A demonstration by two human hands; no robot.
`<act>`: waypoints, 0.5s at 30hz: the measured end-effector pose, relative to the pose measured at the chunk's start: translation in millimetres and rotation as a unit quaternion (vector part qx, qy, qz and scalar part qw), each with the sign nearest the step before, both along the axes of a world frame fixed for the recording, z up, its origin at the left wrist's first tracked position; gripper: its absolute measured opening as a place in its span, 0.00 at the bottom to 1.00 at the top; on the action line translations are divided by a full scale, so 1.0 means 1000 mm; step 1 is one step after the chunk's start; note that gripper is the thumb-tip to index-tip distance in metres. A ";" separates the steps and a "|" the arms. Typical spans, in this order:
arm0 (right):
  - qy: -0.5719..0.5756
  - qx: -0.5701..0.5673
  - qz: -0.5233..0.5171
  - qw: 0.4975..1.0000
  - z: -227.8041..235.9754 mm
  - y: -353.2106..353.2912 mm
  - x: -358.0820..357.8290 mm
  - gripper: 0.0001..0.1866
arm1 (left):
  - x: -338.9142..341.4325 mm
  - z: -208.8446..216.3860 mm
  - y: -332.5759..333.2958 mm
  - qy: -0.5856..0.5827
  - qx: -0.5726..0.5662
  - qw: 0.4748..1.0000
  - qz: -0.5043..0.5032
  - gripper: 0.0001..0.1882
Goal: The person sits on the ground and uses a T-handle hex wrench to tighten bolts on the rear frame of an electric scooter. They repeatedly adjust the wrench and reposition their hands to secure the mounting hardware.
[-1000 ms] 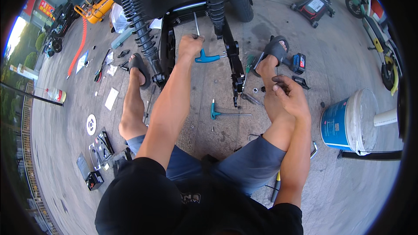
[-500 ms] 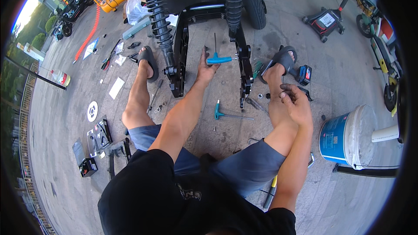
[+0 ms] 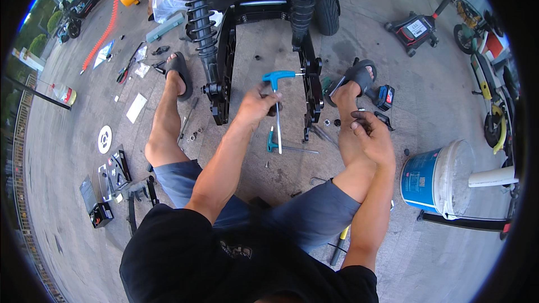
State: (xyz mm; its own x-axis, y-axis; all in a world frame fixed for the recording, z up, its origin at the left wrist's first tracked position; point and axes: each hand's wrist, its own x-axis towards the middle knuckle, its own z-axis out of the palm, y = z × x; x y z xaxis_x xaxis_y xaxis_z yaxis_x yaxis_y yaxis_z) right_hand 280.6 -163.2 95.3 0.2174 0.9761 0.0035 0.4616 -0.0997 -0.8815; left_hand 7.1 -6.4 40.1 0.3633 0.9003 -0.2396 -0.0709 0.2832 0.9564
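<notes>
Teal T-handle hex key (image 3: 279,74) at the right arm of the black swingarm (image 3: 312,78), long shaft (image 3: 279,134) pointing back.
Left hand (image 3: 259,105) at that shaft, forearm outstretched, fingers curled; cannot tell whether clamped on it. Right hand (image 3: 375,139) just past the right knee (image 3: 351,184), fingers bent toward thumb; cannot tell whether closed on anything. Two such hex keys in all, the second (image 3: 271,142) on the pavement (image 3: 264,33); two coil-spring shock absorbers (image 3: 200,17). Open gap between the inner edges of the swingarm's two arms.
</notes>
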 end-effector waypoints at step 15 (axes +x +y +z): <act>-0.345 0.351 0.223 0.841 0.063 0.091 -0.137 0.26 | 0.010 0.035 0.050 0.194 0.292 0.937 0.012 0.15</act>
